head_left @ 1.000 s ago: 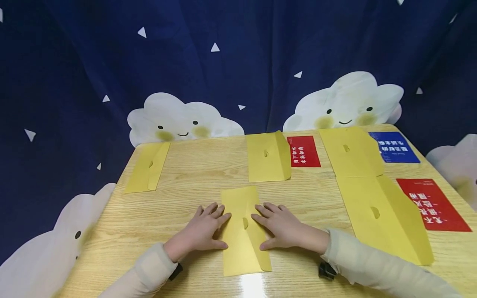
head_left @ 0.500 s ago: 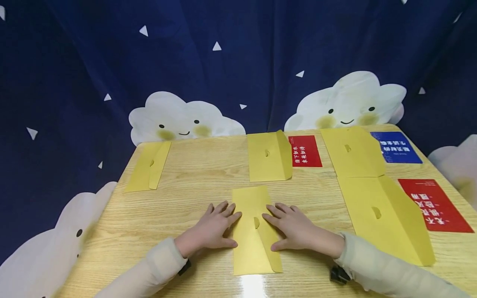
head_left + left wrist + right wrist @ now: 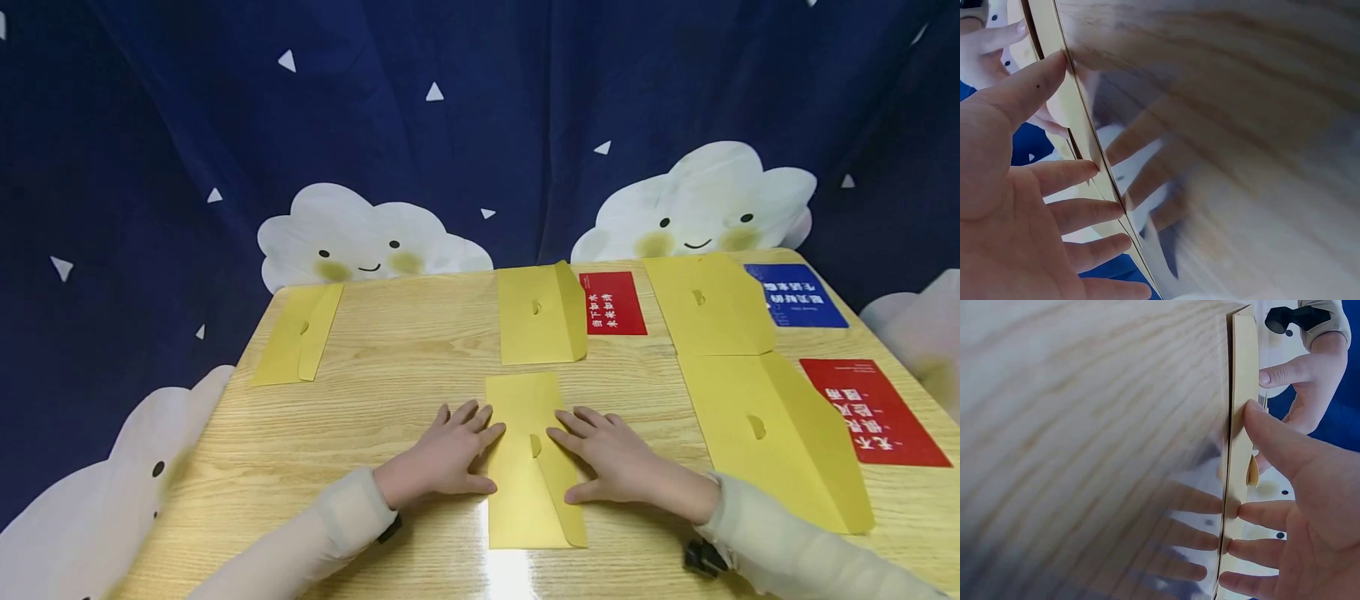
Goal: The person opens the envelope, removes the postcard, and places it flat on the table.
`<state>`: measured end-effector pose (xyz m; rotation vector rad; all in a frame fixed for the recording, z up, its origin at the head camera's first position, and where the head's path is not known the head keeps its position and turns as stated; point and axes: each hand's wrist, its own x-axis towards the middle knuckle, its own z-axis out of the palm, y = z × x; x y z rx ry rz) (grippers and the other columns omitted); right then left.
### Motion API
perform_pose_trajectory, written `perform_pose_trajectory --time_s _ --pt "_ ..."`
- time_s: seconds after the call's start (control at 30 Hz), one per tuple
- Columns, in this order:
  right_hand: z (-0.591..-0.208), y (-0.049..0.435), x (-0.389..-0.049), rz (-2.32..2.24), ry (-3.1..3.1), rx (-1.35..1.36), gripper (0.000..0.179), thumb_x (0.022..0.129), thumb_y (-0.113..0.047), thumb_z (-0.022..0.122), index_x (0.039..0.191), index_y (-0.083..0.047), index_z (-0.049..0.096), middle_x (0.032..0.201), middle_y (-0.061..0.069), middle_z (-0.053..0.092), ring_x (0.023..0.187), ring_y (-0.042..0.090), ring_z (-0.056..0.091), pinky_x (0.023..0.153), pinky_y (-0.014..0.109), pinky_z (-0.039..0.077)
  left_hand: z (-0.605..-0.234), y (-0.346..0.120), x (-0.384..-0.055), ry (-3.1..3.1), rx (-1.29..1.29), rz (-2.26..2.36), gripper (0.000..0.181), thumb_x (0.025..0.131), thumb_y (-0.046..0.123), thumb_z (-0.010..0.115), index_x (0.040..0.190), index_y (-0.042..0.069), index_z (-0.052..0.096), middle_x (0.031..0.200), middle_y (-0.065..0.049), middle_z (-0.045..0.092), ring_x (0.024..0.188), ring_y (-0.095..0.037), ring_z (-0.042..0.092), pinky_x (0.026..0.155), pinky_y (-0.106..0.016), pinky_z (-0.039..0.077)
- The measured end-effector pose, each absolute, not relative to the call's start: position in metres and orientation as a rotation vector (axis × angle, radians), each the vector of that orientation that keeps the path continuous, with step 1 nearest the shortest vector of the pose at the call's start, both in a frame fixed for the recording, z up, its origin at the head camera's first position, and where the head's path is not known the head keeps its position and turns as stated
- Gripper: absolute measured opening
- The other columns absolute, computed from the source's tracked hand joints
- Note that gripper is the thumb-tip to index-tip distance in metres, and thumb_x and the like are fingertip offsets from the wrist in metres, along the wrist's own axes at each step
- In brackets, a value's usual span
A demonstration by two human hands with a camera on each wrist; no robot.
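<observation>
A yellow envelope (image 3: 517, 475) lies flat on the wooden table, its flap folded over on the right side and a half-round tab near its middle. My left hand (image 3: 450, 454) touches the envelope's left edge with spread fingertips and thumb. On the opposite edge, over the flap, rest the fingertips of my right hand (image 3: 611, 454), also spread. In the left wrist view the left fingers (image 3: 1085, 215) are straight along the envelope's edge. The right wrist view shows the right fingers (image 3: 1260, 550) likewise extended, the thumb on the envelope's surface.
Another folded yellow envelope (image 3: 288, 337) lies at the table's back left. At the back centre an envelope (image 3: 525, 333) with its flap out adjoins a red card (image 3: 618, 304). Two more envelopes (image 3: 690, 321) lie at the right, beside a blue card (image 3: 806, 300) and another red card (image 3: 892, 417).
Both hands have slid the yellow envelope to the right across the table, keeping their fingertips on its two edges. The other envelopes and cards have stayed in place.
</observation>
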<state>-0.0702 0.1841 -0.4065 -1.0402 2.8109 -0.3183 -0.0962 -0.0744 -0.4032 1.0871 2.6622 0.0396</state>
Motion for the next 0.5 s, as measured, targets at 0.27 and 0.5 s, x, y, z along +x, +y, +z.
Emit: perform_pose_trajectory --time_s 0.27,0.5 --pt "-0.41 0.195 -0.069 -0.34 2.815 -1.009 0.08 0.07 -0.052 0.07 0.132 -0.006 0.048 0.137 0.018 0.041 0.123 0.041 0.036 0.087 0.059 0.035 -0.403 -0.064 -0.098 2.64 1.074 0.02 0.079 0.078 0.056 0.061 0.141 0.015 0.036 0.146 -0.015 0.026 0.134 -0.034 0.019 0.099 -0.059 0.022" --pt "-0.411 0.204 -0.069 -0.38 2.821 -1.02 0.087 0.069 -0.054 0.07 0.135 -0.004 0.043 0.142 0.017 0.033 0.128 0.041 0.027 0.088 0.062 0.032 -0.402 -0.056 -0.099 2.63 1.095 0.063 0.077 0.079 0.052 0.064 0.14 0.012 0.038 0.145 -0.017 0.027 0.133 -0.036 0.02 0.099 -0.06 0.021"
